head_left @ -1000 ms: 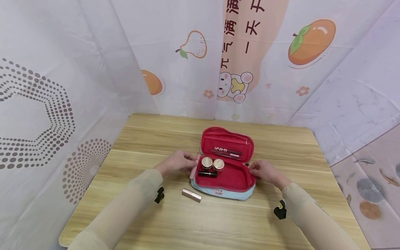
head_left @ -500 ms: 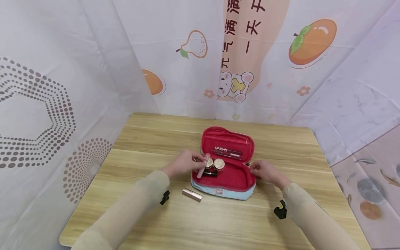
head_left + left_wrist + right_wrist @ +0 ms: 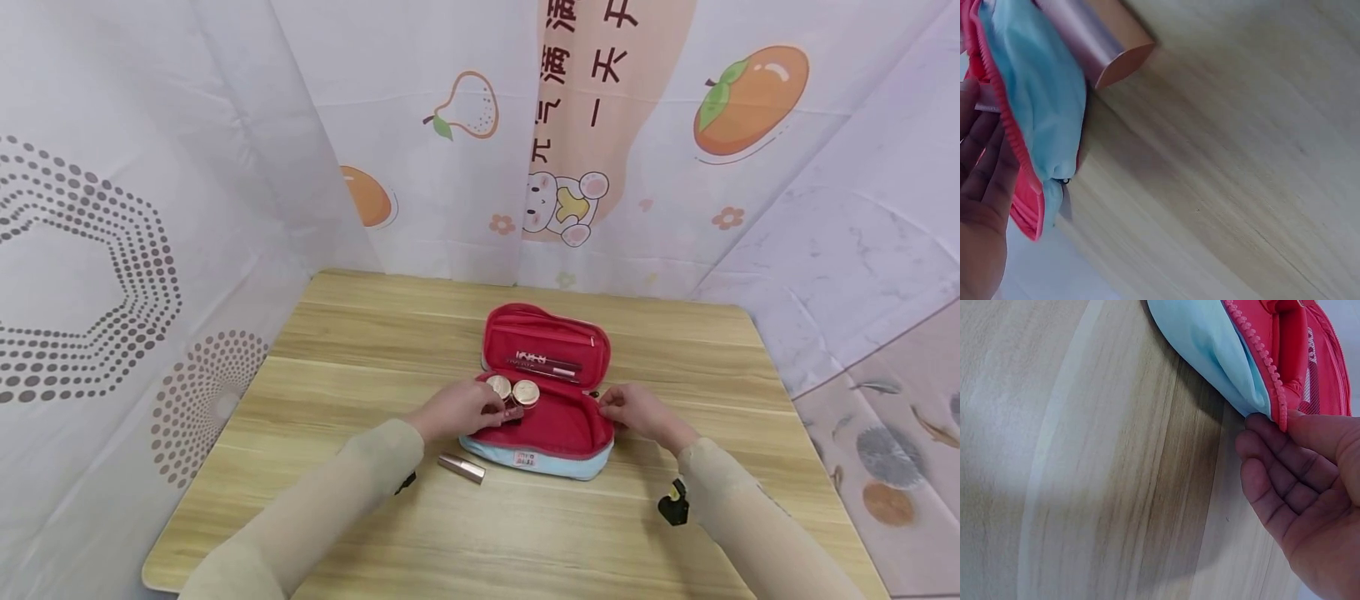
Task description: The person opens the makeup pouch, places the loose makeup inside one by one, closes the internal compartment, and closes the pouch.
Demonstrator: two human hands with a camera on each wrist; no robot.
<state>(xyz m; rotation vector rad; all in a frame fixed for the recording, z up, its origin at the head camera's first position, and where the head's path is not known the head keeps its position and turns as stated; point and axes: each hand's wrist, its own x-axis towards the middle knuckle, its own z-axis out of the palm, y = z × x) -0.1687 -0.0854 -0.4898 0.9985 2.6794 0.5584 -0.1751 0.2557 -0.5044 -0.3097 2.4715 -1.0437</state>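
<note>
Head view's got the left hand [image 3: 463,407] pinching a pink tube [image 3: 513,414] inside the red-lined pouch [image 3: 558,427]. Right hand [image 3: 636,410] has the pouch rim [image 3: 1266,365] pinched, btw.

I count two hands [image 3: 467,408], my own, two wrist cameras [image 3: 673,503], one pouch [image 3: 564,465], two jars [image 3: 526,392], two pink tubes [image 3: 461,468] and one table [image 3: 585,533]; the pens [image 3: 551,367] are too small for me to number.

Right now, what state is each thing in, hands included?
Pouch: unzipped, lid open
Gold-topped jars: upright inside the pouch
Pink tube: pinched in the left hand
Rose-gold tube: lying on the table
Dark sticks: lying in the lid
Right hand: pinching the pouch
</note>
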